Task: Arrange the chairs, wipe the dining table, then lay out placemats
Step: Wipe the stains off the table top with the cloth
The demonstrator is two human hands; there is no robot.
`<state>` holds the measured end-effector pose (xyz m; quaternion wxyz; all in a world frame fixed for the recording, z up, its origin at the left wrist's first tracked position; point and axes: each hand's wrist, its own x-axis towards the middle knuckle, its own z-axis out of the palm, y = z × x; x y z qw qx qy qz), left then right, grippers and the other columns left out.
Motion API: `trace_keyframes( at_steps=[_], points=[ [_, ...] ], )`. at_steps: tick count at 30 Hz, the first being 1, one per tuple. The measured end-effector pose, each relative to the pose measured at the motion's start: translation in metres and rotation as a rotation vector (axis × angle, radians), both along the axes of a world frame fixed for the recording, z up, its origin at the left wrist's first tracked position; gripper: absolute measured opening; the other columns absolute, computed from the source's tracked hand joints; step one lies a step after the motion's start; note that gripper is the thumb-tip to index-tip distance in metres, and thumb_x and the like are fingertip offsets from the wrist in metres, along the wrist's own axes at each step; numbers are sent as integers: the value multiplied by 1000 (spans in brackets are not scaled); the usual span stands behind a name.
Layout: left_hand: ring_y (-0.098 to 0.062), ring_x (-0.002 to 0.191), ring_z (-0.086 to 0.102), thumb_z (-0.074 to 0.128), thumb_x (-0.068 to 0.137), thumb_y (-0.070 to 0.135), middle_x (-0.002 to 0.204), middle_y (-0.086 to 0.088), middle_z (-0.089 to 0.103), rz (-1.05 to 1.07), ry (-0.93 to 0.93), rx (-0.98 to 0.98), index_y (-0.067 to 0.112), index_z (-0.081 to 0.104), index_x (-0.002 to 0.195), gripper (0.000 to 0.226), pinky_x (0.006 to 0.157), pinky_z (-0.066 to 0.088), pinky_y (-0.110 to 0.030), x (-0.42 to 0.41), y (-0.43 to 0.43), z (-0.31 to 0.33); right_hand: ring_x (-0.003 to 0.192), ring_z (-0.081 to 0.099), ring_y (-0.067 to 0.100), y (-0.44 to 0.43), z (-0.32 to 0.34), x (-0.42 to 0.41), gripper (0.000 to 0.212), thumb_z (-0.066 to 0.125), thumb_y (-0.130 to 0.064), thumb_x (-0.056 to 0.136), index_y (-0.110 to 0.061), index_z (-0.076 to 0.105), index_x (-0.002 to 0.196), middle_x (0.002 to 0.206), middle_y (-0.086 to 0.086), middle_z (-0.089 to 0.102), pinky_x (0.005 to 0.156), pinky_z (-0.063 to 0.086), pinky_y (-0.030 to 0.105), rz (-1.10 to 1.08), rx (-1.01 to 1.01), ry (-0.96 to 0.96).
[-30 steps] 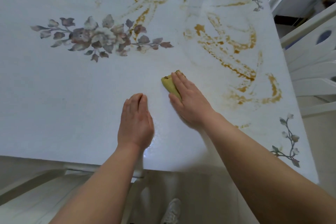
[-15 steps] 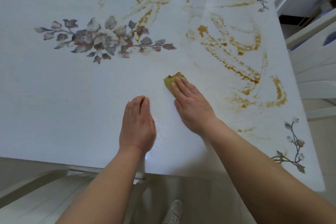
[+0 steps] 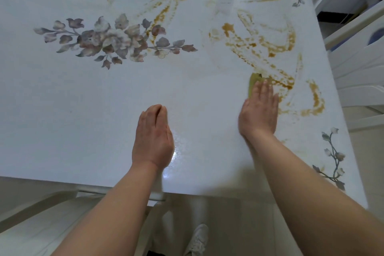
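Both hands (image 3: 153,140) (image 3: 259,111) flat, palms down

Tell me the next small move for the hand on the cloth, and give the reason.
Probably slide the right hand and its yellow cloth forward and rightward through the brown smears. The cloth's far edge sits at the nearest streak, more streaks curve across the table beyond, and the hand presses flat on the cloth. The left hand rests flat on the table.

A: Free room?
B: Bare desk (image 3: 62,110) left of the left hand (image 3: 152,137), between it and the right hand (image 3: 259,114), ahead of both.
A: Obstacles?
B: White chair (image 3: 357,72) just beyond the desk edge, right of the right hand.
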<state>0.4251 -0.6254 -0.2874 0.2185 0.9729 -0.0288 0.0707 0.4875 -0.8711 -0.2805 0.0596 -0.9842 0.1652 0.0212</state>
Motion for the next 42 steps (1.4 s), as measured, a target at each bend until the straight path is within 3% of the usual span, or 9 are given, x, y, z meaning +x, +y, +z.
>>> trace_keyframes(
  at_steps=[8,11,16,19,24,28,31,35,42],
  points=[
    [-31,122,38,44,90,5,132,-16,44,-1,-10,13,-1,47,130,41,109,32,-46,1,1,-1,146,-16,18,99,2,-73,62,26,-13,96,-11,-1,152,159,5,-10,116,-16,34,419,149,-33],
    [-32,117,41,46,90,4,131,-14,43,-6,-10,5,0,47,128,39,106,33,-41,1,3,-2,146,-13,14,60,2,-74,62,26,-14,96,-12,-1,152,160,2,-9,117,-14,36,352,73,-38],
    [-31,112,40,43,88,3,128,-14,43,-18,-5,1,0,47,125,37,102,35,-42,0,2,1,147,-6,14,-26,5,-88,56,22,-20,100,-10,5,153,161,4,-3,119,-7,39,2,-16,12],
    [-32,111,39,42,87,2,127,-16,43,-19,-5,21,-1,46,124,37,103,35,-45,0,1,2,147,-6,19,-20,5,-93,57,22,-22,100,-8,5,152,161,7,-3,119,-6,38,-102,2,14],
    [-36,109,40,41,83,-1,125,-20,44,-36,12,87,-5,46,122,40,101,34,-45,-1,0,5,146,-17,20,66,5,-116,59,18,-27,100,-10,-6,151,159,8,-14,116,-16,36,120,39,0],
    [-39,107,43,39,74,-5,119,-24,49,-27,80,221,-8,48,114,42,97,37,-51,-2,-9,13,146,-15,17,89,4,-135,59,21,-29,100,-14,-2,152,159,3,-11,116,-18,35,286,107,14],
    [-41,109,44,37,66,-2,117,-24,51,-96,83,244,-6,51,108,45,97,36,-52,-9,-26,19,147,-9,14,61,2,-141,60,13,-33,97,-13,3,152,160,3,-5,118,-12,38,322,75,28],
    [-39,109,45,39,64,-2,114,-22,52,-186,78,171,-5,53,106,45,98,35,-53,-24,-63,19,146,-11,12,-6,4,-156,63,2,-37,93,-15,-2,152,160,0,-9,118,-12,37,212,26,57],
    [-37,128,38,32,78,6,134,-21,46,-152,82,56,-5,50,125,51,111,23,-48,-35,-132,11,147,-5,13,-133,6,-161,65,5,-38,92,-14,2,153,161,2,-3,118,-10,37,18,-56,75]
  ],
)
